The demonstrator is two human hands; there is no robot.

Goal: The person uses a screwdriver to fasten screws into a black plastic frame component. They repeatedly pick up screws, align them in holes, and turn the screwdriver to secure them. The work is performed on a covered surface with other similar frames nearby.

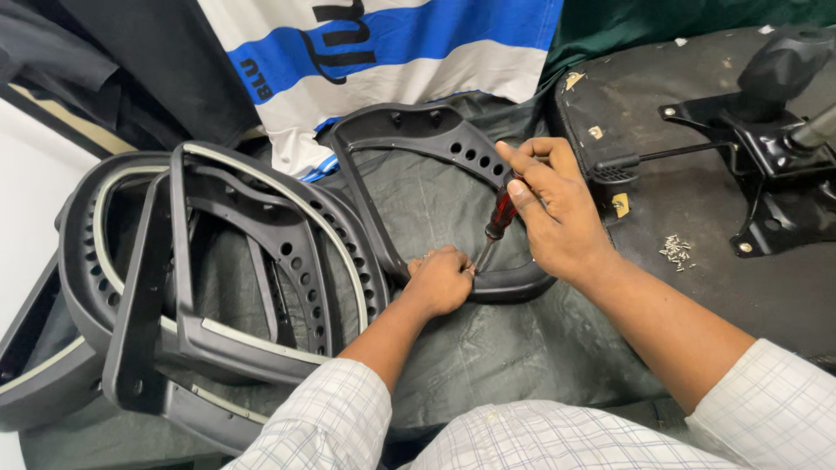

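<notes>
Checked white sleeves [348, 409] cover both my forearms at the near edge. From there my left hand [440, 280] reaches out, fingers curled shut around the lower rim of a black plastic armrest frame [418, 139] that lies on dark fabric [488, 348] at the centre. My right hand [557, 218] is just beyond it, fingers clenched around the dark red handle of a screwdriver [499, 219], whose tip slants down to the frame right beside my left hand. Left of that lies a pile of curved black chair-back frames [200, 261] with pale trim. Far right sits an upturned seat base [697, 200] with a black metal mechanism [766, 148] and a small heap of screws [675, 250]. A white and blue shirt [383, 52] hangs at the far side.
</notes>
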